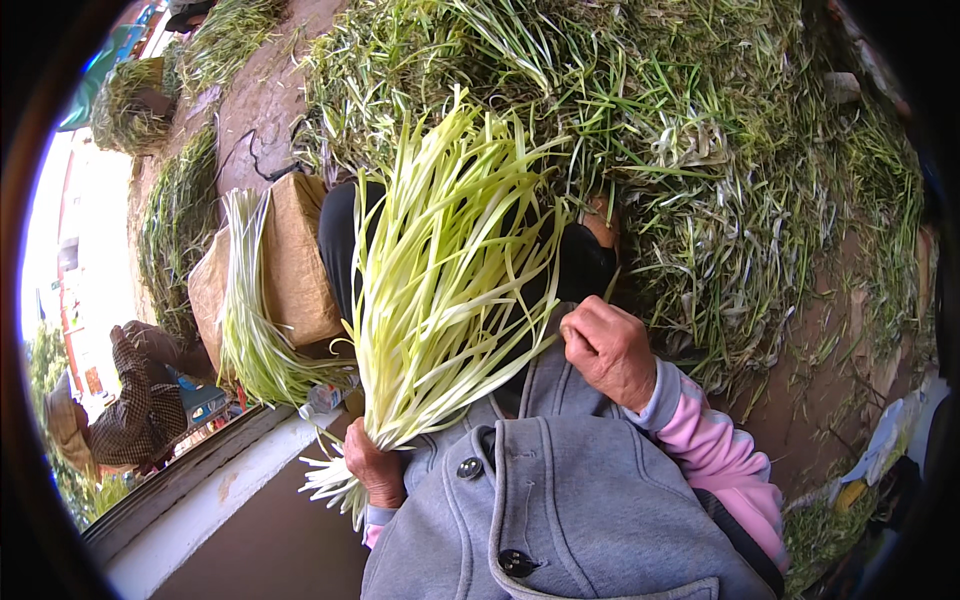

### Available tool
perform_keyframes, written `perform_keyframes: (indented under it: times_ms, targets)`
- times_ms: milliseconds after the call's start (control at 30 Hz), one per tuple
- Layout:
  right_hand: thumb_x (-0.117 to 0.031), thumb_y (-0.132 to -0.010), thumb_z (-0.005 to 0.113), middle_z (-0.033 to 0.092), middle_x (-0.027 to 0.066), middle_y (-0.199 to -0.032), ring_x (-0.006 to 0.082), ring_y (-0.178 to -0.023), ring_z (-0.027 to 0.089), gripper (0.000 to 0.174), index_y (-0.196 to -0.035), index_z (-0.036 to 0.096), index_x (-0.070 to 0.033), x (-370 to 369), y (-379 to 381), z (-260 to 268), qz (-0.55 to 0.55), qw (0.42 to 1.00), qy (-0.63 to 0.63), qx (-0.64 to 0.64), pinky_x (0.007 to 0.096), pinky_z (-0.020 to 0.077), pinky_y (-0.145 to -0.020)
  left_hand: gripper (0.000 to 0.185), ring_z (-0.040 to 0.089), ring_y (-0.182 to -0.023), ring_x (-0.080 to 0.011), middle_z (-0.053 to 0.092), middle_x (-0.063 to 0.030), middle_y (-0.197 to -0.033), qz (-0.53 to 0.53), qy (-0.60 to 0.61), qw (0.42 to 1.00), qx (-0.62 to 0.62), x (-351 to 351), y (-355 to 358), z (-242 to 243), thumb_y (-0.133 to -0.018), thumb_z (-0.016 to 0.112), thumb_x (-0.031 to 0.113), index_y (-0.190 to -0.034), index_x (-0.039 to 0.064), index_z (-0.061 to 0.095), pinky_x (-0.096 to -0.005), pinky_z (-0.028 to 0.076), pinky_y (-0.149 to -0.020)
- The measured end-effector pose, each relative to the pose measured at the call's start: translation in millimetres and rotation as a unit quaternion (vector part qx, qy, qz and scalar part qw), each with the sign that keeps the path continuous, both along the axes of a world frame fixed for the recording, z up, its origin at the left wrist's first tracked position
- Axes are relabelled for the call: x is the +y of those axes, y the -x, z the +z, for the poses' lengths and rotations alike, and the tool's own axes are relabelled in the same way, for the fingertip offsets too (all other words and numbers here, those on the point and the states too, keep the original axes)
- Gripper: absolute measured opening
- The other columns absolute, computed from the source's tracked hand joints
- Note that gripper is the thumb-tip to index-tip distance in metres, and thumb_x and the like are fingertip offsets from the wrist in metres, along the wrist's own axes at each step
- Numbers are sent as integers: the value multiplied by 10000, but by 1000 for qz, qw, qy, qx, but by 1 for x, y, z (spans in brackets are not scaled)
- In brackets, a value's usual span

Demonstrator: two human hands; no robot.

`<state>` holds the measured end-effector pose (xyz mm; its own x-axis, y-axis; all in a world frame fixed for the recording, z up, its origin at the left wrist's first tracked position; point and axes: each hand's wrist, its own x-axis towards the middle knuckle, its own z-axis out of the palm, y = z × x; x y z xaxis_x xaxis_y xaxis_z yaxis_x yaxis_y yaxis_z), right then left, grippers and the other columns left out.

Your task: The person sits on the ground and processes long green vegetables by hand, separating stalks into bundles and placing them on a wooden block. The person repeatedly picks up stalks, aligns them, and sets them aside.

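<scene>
My left hand (373, 463) is closed around the white root ends of a bunch of pale yellow-green leafy stalks, perhaps chives (442, 277). The long leaves fan out over my dark-trousered legs. My right hand (611, 346) is held in a loose fist just right of the leaves, its thumb against the curled fingers. Whether it pinches a leaf tip cannot be told. Left of my knees, a second bunch of similar stalks (251, 300) lies across a brown wrapped block (296, 262), white ends pointing away from me.
Heaps of green and withered leaves (720, 172) cover the ground ahead and to the right. A clear plastic bottle (324, 397) lies near the white ledge (202, 495) on the left. Another person (135, 405) in a checked top sits beyond it. More leaf piles (180, 232) stand farther left.
</scene>
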<state>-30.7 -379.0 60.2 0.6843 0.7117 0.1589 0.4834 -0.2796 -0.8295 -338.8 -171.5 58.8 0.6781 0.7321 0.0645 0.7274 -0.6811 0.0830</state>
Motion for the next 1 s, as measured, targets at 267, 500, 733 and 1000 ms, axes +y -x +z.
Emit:
perform_keyframes:
  times_ms: [267,500,733,1000]
  targets:
    - [-86,-768,714,574,137,-1097,308,-887,600,460,-1195,544,-53,-19,-52,11,-159,979,99,-79,373,517,-729,242,576,-769,-338,576,-124,-813,5,-8,1000,-5,-2,-2,1,-768,664,142,-964,43,562,-427,448,-673]
    - [-144,-711,615,584,24,-900,182,-805,534,220,-918,655,-83,40,-19,32,143,958,-2,-247,296,449,-695,214,575,-767,-339,578,-123,-811,8,-11,1000,4,-3,-2,1,-775,656,148,-942,48,567,-428,446,-675]
    - [-170,-703,584,531,9,-809,176,-841,526,112,-785,608,-97,46,-16,26,183,940,-34,-287,321,410,-828,197,574,-758,-335,576,-118,-798,13,-9,1000,-1,-2,-3,6,-774,651,154,-911,47,560,-421,438,-672]
    - [-11,-792,608,561,53,-778,196,-741,559,50,-814,575,-40,33,-27,24,57,974,-163,148,309,453,-680,301,572,-785,-341,583,-121,-838,18,-25,999,41,7,19,20,-735,688,176,-964,47,542,-431,431,-681]
